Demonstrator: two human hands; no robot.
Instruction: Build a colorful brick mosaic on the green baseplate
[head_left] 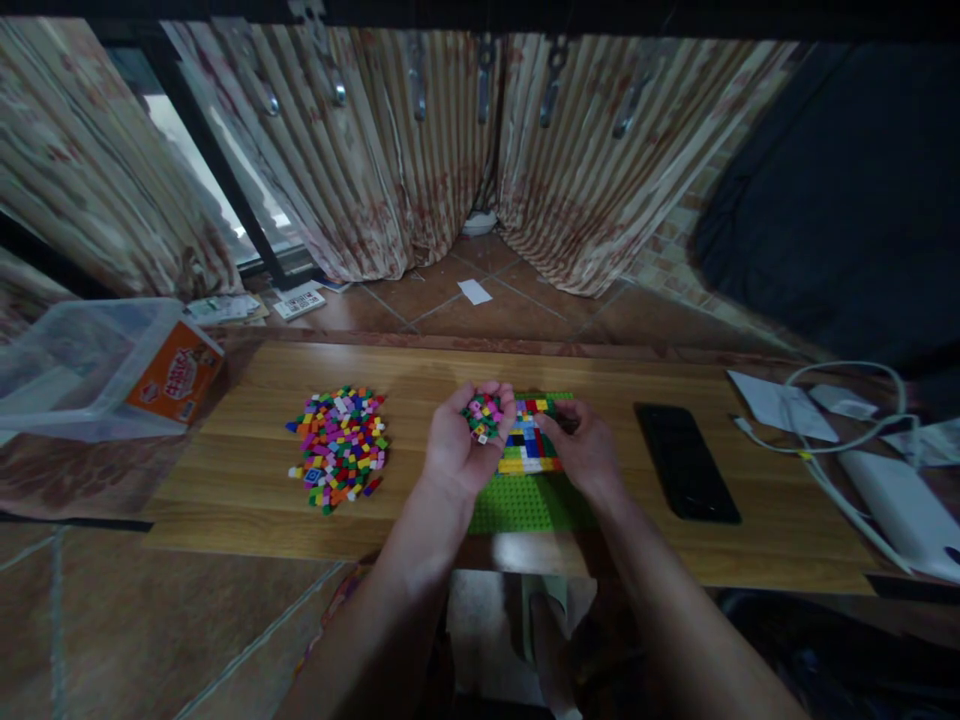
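My left hand (454, 450) is turned palm up and cupped around several small toy bricks (484, 415), mostly pink and green with some white. Beside it, a bright green baseplate (532, 505) lies on the wooden table. Rows of colored bricks (531, 445) cover the plate's middle and far part. Over the right side of those rows, my right hand (589, 445) has its thumb and fingers brought together. Whatever is between those fingertips is hidden. Left of both hands, a loose pile of mixed-color bricks (341, 445) is spread on the table.
A black phone (686, 460) lies right of the plate. Farther right are a white cable (825, 490), papers (780, 405) and a white device (904, 510). A clear plastic box (97, 365) with an orange label stands beyond the table's left end. Curtains (420, 160) hang behind.
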